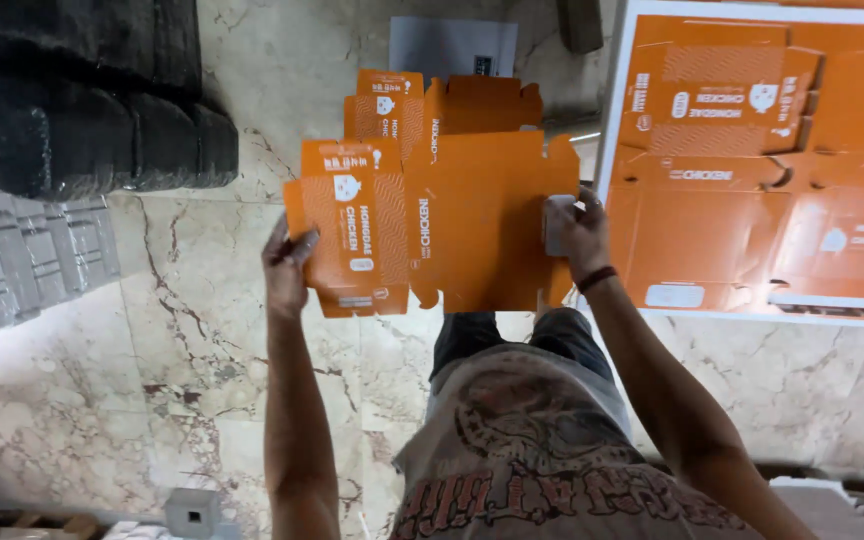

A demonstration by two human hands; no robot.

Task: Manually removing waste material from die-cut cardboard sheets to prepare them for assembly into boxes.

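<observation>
Orange carton blank (452, 215), flat and unfolded with printed panels and cut flaps, hangs in the air above the marble floor (202, 330), held between both hands in front of the person's knees. At the far left, dark ribbed bundles (82, 110) lie on the floor with grey moulded trays (22, 255) just below them. Next comes the left hand (287, 265), its grip pinching the left edge of the blank, thumb on the printed face and fingers behind. The blank spreads rightward, its upper flaps reaching toward a grey sheet (452, 45) lying on the floor near the top edge. The right hand (577, 235) has its grip closed on the blank's right edge, fingers curled over a pale patch there; a dark band sits at that wrist. Farther right, well apart from the held piece, a stack of flat orange blanks (762, 160) rests on a white board (617, 110) on the floor, reaching to the right edge.
</observation>
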